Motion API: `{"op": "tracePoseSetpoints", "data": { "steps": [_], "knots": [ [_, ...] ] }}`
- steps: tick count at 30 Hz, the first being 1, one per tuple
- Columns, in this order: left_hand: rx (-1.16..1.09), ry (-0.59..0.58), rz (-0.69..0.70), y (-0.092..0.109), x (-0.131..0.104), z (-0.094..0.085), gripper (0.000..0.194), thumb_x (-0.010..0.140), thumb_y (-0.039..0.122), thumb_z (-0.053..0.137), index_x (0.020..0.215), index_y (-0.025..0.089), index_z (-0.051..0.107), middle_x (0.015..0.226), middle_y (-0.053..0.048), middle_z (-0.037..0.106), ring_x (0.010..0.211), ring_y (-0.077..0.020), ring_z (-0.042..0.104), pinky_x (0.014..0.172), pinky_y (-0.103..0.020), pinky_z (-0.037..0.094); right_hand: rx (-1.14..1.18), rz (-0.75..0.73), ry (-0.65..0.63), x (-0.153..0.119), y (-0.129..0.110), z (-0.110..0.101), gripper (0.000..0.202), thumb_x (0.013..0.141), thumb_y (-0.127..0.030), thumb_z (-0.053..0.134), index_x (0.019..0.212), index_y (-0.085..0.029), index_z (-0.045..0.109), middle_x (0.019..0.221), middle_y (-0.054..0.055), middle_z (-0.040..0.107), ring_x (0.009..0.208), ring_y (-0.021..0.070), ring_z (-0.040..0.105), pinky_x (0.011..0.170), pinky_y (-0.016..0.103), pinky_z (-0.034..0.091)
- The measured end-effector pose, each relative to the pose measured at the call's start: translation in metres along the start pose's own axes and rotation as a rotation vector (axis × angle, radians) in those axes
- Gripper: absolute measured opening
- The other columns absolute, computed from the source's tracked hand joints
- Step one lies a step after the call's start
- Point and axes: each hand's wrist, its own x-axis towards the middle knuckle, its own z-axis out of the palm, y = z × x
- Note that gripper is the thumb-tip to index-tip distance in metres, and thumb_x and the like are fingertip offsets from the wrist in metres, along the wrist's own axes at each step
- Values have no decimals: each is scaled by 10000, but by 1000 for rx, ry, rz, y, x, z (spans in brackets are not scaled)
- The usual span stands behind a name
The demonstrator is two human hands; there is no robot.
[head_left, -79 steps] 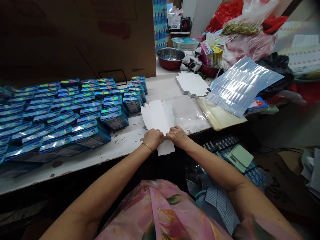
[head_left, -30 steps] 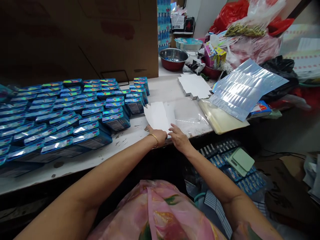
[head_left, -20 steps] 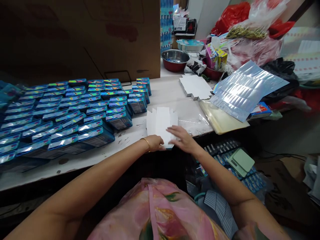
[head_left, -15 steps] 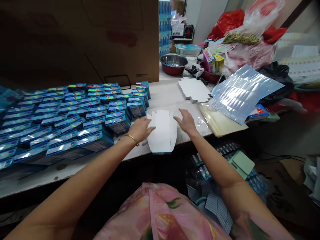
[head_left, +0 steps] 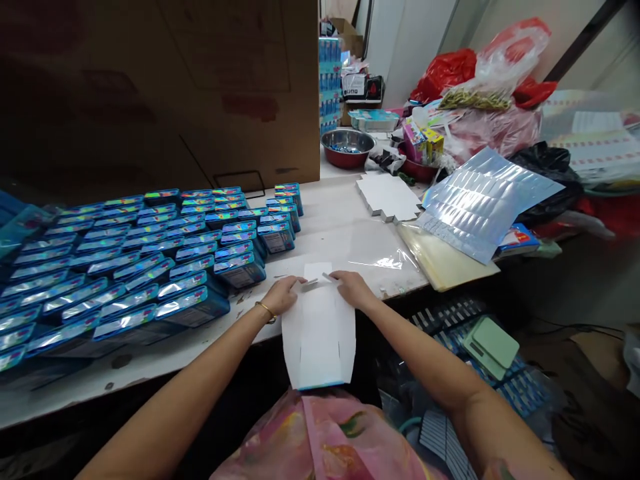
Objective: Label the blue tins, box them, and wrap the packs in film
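A white cardboard box blank (head_left: 320,333) lies partly unfolded in front of me, inner side up. Its near end, with a thin blue edge, juts past the table's front edge toward my body. My left hand (head_left: 283,295), with a gold bangle at the wrist, pinches a small flap on the blank's far left side. On the far right side, my right hand (head_left: 353,290) has its thumb and fingers closed on the matching flap. Both small flaps are tilted inward. To the left stand rows of shiny blue boxes (head_left: 173,257).
Stacked flat white blanks (head_left: 390,195) lie farther back on the table (head_left: 330,230). At the right are a silvery sheet (head_left: 493,203) and plastic bags (head_left: 493,73). A metal bowl (head_left: 347,143) stands behind. A large cardboard box (head_left: 240,60) rises at the left. Below is a green scale (head_left: 493,347).
The blank has been drawn toward my body, over the table edge. Both hands, spread beside it before, have closed on its far side flaps and bent them inward.
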Motion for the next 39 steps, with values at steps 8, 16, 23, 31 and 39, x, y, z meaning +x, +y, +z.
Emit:
{"op": "tracePoseSetpoints", "data": {
  "steps": [8,16,23,31,39],
  "knots": [
    [23,-219,-93,16,-2,-9,315,690,325,463,829,166,697,587,8,589,587,-115,497,551,-213,355,-82,61,-211,0,-27,-3,248,731,-134,527,915,-233,661,857,-2,685,837,151,608,739,241,440],
    [-143,-158,-114,7,-4,0,282,640,347,493,707,154,687,592,3,595,622,-137,506,568,-232,350,152,209,-310,3,-16,-5,435,679,-139,597,1111,-172,559,869,5,653,785,117,585,685,206,424],
    [-443,-66,-235,5,4,17,292,551,185,560,828,125,631,639,20,538,639,-118,493,620,-229,383,154,404,-226,5,-21,1,593,602,-219,678,1161,-153,492,993,66,596,821,159,566,649,234,429],
    [-753,-46,-364,-4,-3,19,598,556,184,613,1128,93,464,680,24,530,619,-96,499,587,-216,391,431,422,-191,1,-18,3,455,569,-106,650,1001,-159,518,704,-33,567,644,111,535,571,203,385],
    [-311,-5,-142,4,-15,15,381,605,511,553,710,154,635,606,-7,562,631,-162,507,581,-257,358,648,333,-156,-11,-18,13,131,676,-271,599,707,-153,550,610,-45,502,592,83,450,565,198,349]
  ]
}}
